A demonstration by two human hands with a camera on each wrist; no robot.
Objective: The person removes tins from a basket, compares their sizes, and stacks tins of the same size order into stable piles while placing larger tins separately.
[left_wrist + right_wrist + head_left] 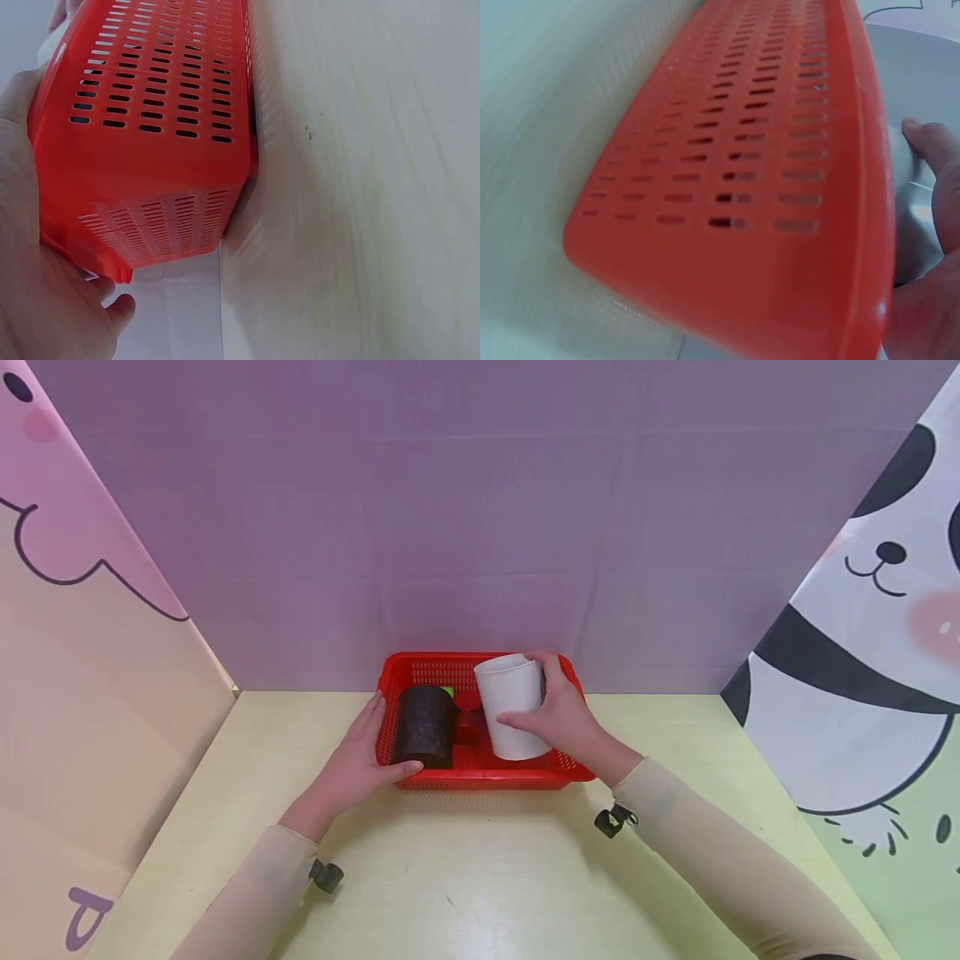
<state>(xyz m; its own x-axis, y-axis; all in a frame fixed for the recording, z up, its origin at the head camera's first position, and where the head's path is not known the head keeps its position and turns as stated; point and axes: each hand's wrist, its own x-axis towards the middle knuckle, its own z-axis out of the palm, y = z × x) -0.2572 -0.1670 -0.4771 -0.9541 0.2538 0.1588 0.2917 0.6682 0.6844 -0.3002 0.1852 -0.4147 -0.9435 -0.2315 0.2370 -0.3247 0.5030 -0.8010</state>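
A red plastic basket [487, 781] with slotted walls sits on the table. My left hand [367, 758] holds its left front corner, thumb over the front rim and fingers along the left side. In the left wrist view the fingertips [120, 311] come out below the basket's rim. My right hand [566, 714] grips a white cup [510, 710], which leans at the right side of the basket with its mouth up. On the left inside the basket is a dark cylindrical cup [423, 727]. Between the two cups lies a red object [468, 727], partly hidden.
A small bright green piece [448, 691] peeks out behind the dark cup. The pale wooden table [465, 868] extends in front of the basket. A purple cloth wall [480, 527] stands right behind it, with printed panels at left and right.
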